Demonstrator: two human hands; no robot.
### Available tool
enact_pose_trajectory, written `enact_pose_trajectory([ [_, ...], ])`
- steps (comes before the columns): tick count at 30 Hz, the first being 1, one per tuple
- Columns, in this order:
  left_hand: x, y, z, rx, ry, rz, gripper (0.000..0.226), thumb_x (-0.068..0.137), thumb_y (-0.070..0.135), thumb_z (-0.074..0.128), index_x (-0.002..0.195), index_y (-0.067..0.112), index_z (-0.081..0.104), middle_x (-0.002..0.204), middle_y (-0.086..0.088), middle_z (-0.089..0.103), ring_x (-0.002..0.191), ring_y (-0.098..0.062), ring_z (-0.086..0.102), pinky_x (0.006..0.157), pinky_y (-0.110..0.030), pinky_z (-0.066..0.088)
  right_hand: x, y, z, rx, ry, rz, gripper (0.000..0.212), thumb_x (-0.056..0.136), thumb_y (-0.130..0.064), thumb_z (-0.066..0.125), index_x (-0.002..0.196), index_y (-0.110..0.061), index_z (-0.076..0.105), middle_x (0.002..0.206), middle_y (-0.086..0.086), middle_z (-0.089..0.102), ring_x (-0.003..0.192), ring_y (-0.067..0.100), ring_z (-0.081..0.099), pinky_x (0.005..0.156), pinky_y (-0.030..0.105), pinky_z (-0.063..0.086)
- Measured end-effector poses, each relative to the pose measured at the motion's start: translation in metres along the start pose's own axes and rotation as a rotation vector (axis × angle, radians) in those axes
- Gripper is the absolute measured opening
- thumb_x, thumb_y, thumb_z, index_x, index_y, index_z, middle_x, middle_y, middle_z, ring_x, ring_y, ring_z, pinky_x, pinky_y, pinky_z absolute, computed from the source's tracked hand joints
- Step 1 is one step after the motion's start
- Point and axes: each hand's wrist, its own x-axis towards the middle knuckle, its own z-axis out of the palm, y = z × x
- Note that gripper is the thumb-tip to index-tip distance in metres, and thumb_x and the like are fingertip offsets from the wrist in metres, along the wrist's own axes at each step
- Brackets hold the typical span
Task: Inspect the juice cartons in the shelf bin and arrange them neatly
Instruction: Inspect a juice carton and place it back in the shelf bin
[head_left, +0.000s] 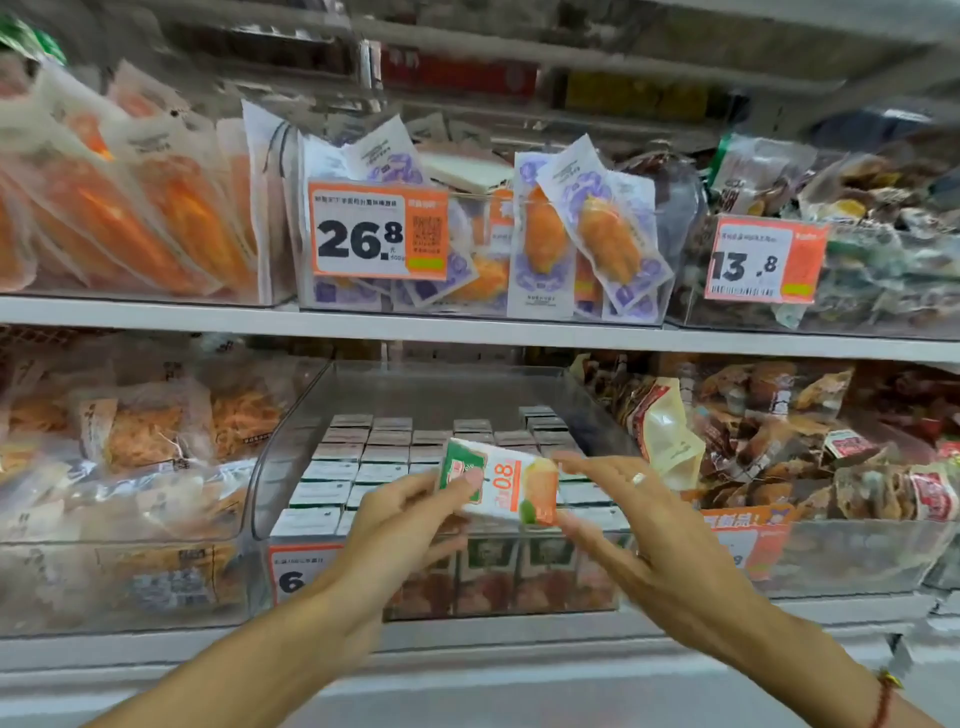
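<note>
From here I see my left hand (410, 512) pinching 1 juice carton (501, 486) by its green end, thumb on the printed face and fingers curled under it. The carton is a small glossy box, white with a green band, orange print and a fruit picture, held on its side and tilted just above the front of the clear bin (291, 452). My right hand (631, 506) meets the carton's other end: thumb and fingertips are spread loosely around the orange corner, touching it, and I cannot tell how firmly they grip. A pale ring (638, 478) sits on 1 finger and a red cord bracelet (881, 701) on that wrist.

Inside the bin, below the held carton, the other cartons (343, 467) stand upright in tidy rows, their flat grey-white tops forming a grid; the back right of the bin shows bare plastic. An orange price tag (296, 571) hangs on the bin's front wall at left. Left of the bin lie soft clear bags of shredded snacks (145, 436); right of it, crinkled brown and red packets (810, 441). Above the bin, on the next shelf (467, 332), a tag reads 26.8 (379, 234).
</note>
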Motion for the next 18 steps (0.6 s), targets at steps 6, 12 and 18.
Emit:
enact_pose_trajectory([
  [6, 0.094, 0.021, 0.026, 0.280, 0.189, 0.202, 0.017, 0.089, 0.037, 0.067, 0.102, 0.026, 0.067, 0.099, 0.008, 0.072, 0.093, -0.013, 0.068, 0.086, -0.036, 0.056, 0.031, 0.066, 0.007, -0.527, 0.270, 0.025, 0.043, 0.097, -0.033, 0.050, 0.128, -0.005, 0.061, 0.135, 0.013, 0.058, 0.130, 0.033, 0.051, 0.110, 0.046, 0.036],
  [12, 0.174, 0.018, 0.039, 0.679, 0.221, 0.461, 0.046, 0.087, 0.034, 0.071, 0.129, 0.026, 0.058, 0.132, -0.002, 0.059, 0.118, -0.027, 0.058, 0.096, -0.035, 0.049, 0.035, 0.091, 0.026, -0.492, 0.413, -0.025, 0.052, 0.094, -0.031, 0.036, 0.132, -0.002, 0.057, 0.143, 0.012, 0.051, 0.138, 0.028, 0.037, 0.113, 0.044, 0.027],
  [18, 0.209, 0.024, 0.038, 1.397, 0.058, 0.528, 0.053, 0.090, 0.044, 0.063, 0.139, 0.035, 0.044, 0.143, 0.005, 0.050, 0.124, -0.025, 0.053, 0.096, -0.035, 0.045, 0.037, 0.097, 0.031, -0.497, 0.436, -0.060, 0.045, 0.093, -0.029, 0.039, 0.123, -0.007, 0.064, 0.137, 0.012, 0.055, 0.137, 0.030, 0.039, 0.113, 0.048, 0.028],
])
